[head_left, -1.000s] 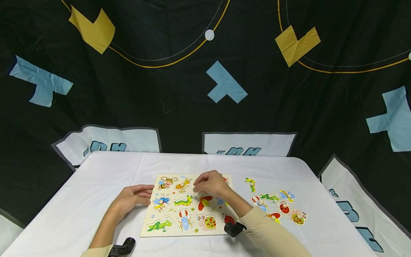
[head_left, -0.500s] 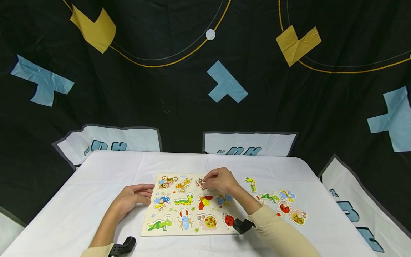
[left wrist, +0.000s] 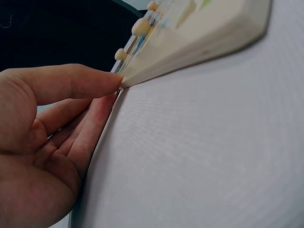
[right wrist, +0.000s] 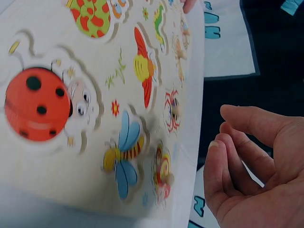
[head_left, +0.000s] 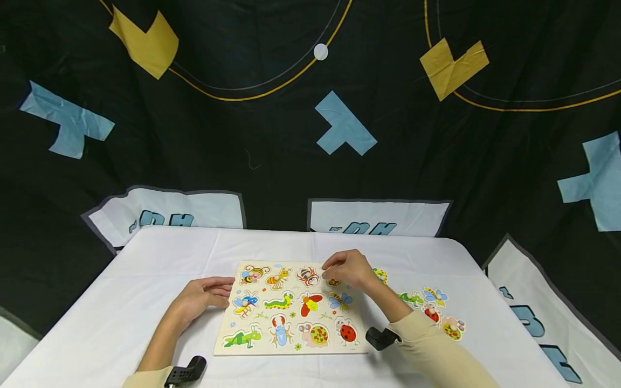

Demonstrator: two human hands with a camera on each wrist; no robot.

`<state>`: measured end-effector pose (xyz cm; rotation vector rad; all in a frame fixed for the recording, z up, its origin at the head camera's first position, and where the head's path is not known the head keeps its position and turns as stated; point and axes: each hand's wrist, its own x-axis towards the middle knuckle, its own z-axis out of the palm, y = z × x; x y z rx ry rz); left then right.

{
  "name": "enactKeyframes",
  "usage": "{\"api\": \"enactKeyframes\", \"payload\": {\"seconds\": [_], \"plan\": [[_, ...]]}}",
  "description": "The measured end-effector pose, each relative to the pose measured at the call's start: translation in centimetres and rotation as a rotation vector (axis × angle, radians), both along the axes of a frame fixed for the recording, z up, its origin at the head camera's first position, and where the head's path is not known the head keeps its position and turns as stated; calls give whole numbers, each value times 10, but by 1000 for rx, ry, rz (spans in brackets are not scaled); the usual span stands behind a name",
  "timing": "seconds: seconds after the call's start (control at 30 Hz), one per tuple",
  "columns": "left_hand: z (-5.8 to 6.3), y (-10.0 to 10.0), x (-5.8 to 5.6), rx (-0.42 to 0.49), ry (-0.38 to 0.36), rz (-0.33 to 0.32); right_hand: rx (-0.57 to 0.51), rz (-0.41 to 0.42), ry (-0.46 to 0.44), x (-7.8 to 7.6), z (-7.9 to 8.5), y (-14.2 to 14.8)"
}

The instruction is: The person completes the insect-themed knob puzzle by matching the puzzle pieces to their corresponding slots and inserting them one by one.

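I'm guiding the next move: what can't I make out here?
Head view: loose green-yellow piece, lower part behind right arm.
Head view: loose grasshopper, left end behind that arm.
Left wrist view: board, mostly cut off by the top edge.
Right wrist view: left hand, mostly past the top edge.

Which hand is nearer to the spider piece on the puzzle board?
Right. The right hand is just right of the spider piece; the left hand is farther off, at the left edge of the puzzle board.

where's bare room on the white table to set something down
Bare white tablecloth shows left of the left hand, behind the pale rectangular puzzle board, and right of the loose, colourful bug pieces. It's crowded around those pieces, beside the beige right sleeve.
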<state>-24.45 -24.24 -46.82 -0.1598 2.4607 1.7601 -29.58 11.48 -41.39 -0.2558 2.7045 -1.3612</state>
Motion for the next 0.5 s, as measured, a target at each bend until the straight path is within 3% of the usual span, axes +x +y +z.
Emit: {"api": "enactKeyframes", "payload": {"seconds": [0.3,0.5], "plan": [[-1,0,0,-19,-4,7,-72,-51,-9,-3,3,27],[-2,0,-1,-16,1,10,-56,-94,-9,-4,1,45]]}}
